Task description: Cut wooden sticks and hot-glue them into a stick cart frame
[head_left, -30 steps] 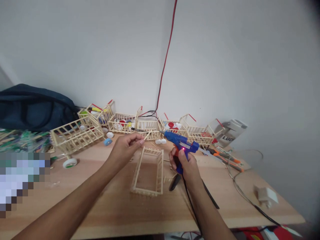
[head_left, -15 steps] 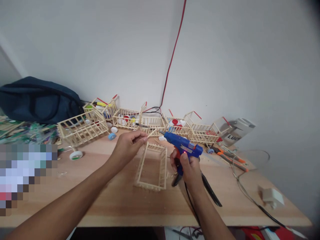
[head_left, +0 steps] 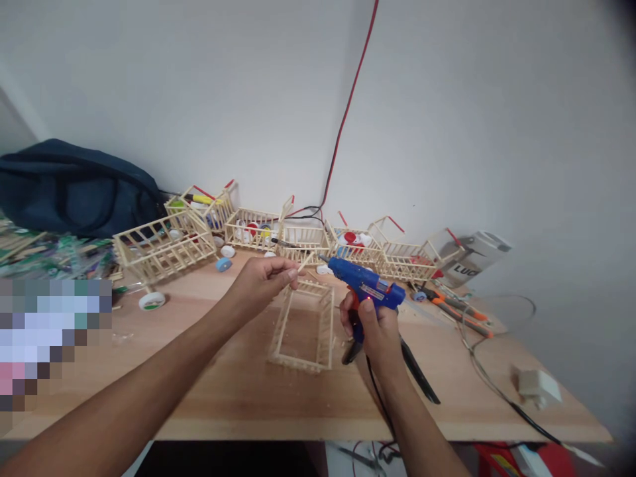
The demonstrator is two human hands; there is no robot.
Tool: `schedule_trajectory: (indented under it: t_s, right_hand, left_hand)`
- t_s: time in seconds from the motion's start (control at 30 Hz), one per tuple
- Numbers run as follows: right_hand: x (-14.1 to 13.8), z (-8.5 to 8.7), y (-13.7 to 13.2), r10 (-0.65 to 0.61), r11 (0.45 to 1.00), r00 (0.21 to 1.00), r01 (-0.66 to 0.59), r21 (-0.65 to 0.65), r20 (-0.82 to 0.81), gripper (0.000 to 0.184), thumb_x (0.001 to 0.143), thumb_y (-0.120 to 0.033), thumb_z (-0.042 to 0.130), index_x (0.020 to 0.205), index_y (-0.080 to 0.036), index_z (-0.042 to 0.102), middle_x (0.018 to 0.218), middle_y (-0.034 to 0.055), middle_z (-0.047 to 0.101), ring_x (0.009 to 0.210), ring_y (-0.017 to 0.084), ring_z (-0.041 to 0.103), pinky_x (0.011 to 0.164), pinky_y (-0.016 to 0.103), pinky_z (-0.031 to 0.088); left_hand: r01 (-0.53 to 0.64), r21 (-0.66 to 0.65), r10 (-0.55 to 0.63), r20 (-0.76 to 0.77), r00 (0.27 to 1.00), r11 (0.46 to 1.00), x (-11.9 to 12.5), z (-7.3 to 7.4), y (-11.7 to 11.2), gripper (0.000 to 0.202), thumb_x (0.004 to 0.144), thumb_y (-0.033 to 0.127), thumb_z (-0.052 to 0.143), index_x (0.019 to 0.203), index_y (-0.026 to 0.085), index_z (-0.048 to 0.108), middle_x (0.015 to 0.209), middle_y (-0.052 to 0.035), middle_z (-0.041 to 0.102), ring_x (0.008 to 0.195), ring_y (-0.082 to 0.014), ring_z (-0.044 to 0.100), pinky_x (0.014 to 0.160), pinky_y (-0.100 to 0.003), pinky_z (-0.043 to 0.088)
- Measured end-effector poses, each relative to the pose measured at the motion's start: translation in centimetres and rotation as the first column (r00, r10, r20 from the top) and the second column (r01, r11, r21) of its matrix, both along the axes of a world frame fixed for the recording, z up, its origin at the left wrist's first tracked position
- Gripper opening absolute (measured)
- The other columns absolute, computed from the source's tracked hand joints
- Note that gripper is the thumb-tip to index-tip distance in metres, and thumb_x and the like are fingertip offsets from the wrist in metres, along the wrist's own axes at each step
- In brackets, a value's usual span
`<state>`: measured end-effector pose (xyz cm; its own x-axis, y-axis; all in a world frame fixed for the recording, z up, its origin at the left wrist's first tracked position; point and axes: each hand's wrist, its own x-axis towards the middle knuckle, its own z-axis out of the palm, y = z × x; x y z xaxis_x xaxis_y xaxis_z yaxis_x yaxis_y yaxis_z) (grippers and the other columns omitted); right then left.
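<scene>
Between the thumb and fingers of my left hand (head_left: 265, 281) is a short thin wooden stick (head_left: 305, 262), its free end angled up to the right. My right hand (head_left: 375, 331) grips a blue hot glue gun (head_left: 365, 281) with a small red light on; its nozzle points left, close to the stick's tip. Below and between my hands, a small open frame of wooden sticks (head_left: 325, 331) lies on the wooden table (head_left: 223, 404). Black-handled pliers or cutters (head_left: 420, 371) lie partly hidden behind my right hand.
Several stick-built carts (head_left: 166, 245) line the wall, some holding bottle caps. Left are a dark blue bag (head_left: 79, 189) and piled sticks in plastic (head_left: 64, 258). Right are orange-handled pliers (head_left: 460, 315), a cable, a white adapter (head_left: 539, 387) and a tipped bag (head_left: 474, 258).
The camera view has shifted slightly. My left hand still pinches the stick beside the glue gun's nozzle, and the right hand keeps its grip on the gun.
</scene>
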<state>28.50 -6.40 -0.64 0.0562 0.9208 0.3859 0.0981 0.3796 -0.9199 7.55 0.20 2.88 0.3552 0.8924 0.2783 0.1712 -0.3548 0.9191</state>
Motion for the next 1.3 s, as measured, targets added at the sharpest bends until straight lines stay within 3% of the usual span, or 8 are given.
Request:
schedule_trajectory:
  t_s: [0.1,0.37,0.63,0.77,0.93,1.13,1.3]
  right_hand:
    - [-0.1,0.0,0.0,0.008,1.0,1.0,-0.007,0.013,-0.01,0.05,0.09,-0.062,0.048,0.067,-0.018,0.053,0.052,-0.0017,0.05,0.044,0.01,0.043,0.044,0.024,0.031]
    - [-0.1,0.0,0.0,0.006,1.0,0.999,-0.006,0.004,-0.032,0.046,0.091,-0.059,0.049,0.072,-0.018,0.054,0.052,-0.003,0.048,0.044,0.01,0.043,0.044,0.024,0.031]
    - [0.0,0.0,-0.2,-0.01,1.0,0.999,0.01,-0.014,-0.039,0.046,0.089,-0.062,0.05,0.075,-0.018,0.056,0.054,-0.0019,0.051,0.045,0.011,0.044,0.044,0.024,0.032]
    - [0.4,0.0,-0.2,-0.046,0.999,0.998,0.045,-0.028,-0.037,0.047,0.089,-0.063,0.05,0.077,-0.019,0.056,0.053,-0.0016,0.052,0.046,0.012,0.044,0.045,0.025,0.034]
    - [0.7,0.3,0.0,-0.091,0.996,0.994,0.09,-0.006,-0.058,0.046,0.088,-0.063,0.051,0.078,-0.019,0.056,0.055,-0.0021,0.052,0.045,0.01,0.045,0.045,0.024,0.034]
    - [0.9,0.1,0.1,-0.089,0.996,0.992,0.089,-0.003,-0.09,0.043,0.09,-0.06,0.05,0.079,-0.019,0.056,0.063,-0.0012,0.055,0.048,0.009,0.046,0.047,0.023,0.035]
    - [1.0,0.6,0.0,-0.109,0.994,0.99,0.108,-0.015,-0.085,0.046,0.088,-0.064,0.05,0.077,-0.019,0.056,0.058,-0.0017,0.053,0.047,0.01,0.044,0.047,0.024,0.035]
  left_hand:
    - [0.019,-0.019,-0.019,0.009,1.0,1.0,0.0,-0.2,0.2,0.031,0.082,0.041,0.057,0.068,0.014,0.066,0.067,0.0002,0.065,0.046,-0.0064,0.036,0.047,-0.021,0.028]
    - [-0.043,0.054,0.041,0.053,0.998,0.998,-0.1,-0.9,0.8,0.022,0.077,0.035,0.065,0.083,0.015,0.071,0.07,-0.0014,0.071,0.064,-0.0137,0.061,0.061,-0.023,0.045]
    - [-0.131,0.201,0.143,-0.043,0.989,0.971,-0.3,-0.7,0.5,0.017,0.078,0.03,0.065,0.081,0.016,0.072,0.074,-0.0022,0.072,0.067,-0.0147,0.061,0.062,-0.024,0.045]
    - [-0.123,0.399,0.212,-0.187,0.959,0.909,-0.6,-0.7,0.6,0.011,0.083,0.025,0.065,0.082,0.017,0.073,0.077,-0.0029,0.072,0.069,-0.0151,0.06,0.065,-0.026,0.043]
    - [0.023,0.658,0.306,-0.381,0.872,0.753,-0.1,-0.4,0.5,0.013,0.088,0.018,0.061,0.082,0.017,0.073,0.086,-0.006,0.071,0.086,-0.0207,0.057,0.078,-0.033,0.042]
    - [0.181,0.713,0.356,-0.533,0.768,0.677,1.5,-0.3,0.0,0.018,0.09,0.017,0.057,0.08,0.017,0.072,0.082,-0.0065,0.066,0.083,-0.0215,0.05,0.067,-0.031,0.037]
    - [0.226,0.726,0.382,-0.568,0.729,0.649,2.3,-0.7,-0.2,0.016,0.09,0.018,0.059,0.08,0.017,0.072,0.081,-0.007,0.064,0.082,-0.0213,0.047,0.064,-0.031,0.034]
